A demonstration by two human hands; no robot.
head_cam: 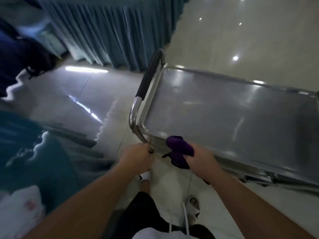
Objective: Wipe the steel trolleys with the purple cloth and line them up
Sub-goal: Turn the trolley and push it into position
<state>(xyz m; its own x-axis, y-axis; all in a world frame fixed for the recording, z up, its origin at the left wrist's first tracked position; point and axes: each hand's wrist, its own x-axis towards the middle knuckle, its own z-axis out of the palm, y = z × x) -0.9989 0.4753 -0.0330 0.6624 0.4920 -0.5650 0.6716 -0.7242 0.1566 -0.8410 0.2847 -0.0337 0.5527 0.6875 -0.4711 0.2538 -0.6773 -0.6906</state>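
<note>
with the left hand point(138, 155) curled tight round the near corner post of the steel trolley point(233, 114), the right hand point(201, 158), fingers closed on the purple cloth point(179, 150), should press flat and sweep along the trolley's near edge.

At the near corner of the steel trolley point(233, 107), the left hand point(138, 156) is gripping the corner post below the black-sleeved push handle point(148, 75), while the right hand point(200, 158) is holding the bunched purple cloth point(179, 149) against the near edge rail.
</note>
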